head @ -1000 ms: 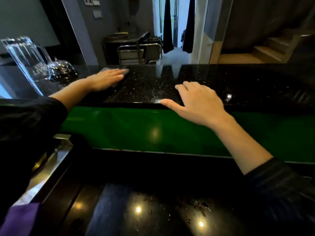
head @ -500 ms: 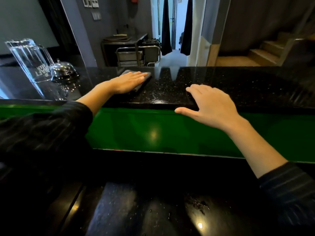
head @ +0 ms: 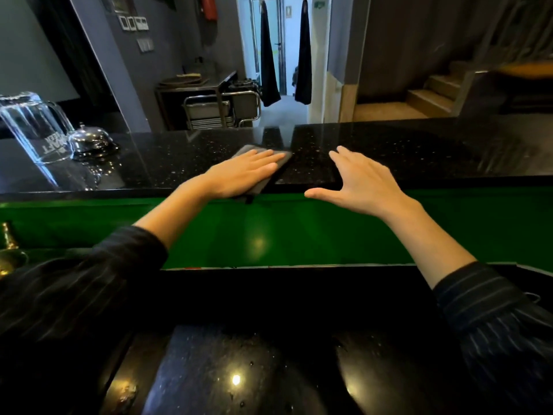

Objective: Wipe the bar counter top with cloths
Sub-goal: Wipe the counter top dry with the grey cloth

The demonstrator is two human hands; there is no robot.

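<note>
Cloth: grey folded cloth (head: 259, 172) lies flat on the glossy black speckled stone bench (head: 419, 151), near its front edge, pinned under the left hand (head: 245, 175).
Left grip: palm and fingers spread flat, pressing the cloth, not clenched.
Right grip: right hand (head: 362, 181) released, holding nothing, fingers splayed at the bench edge just right of the cloth.
Key relation: the cloth's long axis runs front to back; unwiped bench stretches rightward, so the left hand is the nearer one.
Change: half a second ago the cloth sat further left and further back; both hands are closer together now.
Beyond: clear upturned glass jug (head: 33, 127) and chrome domed bell (head: 89, 140) at far left.
</note>
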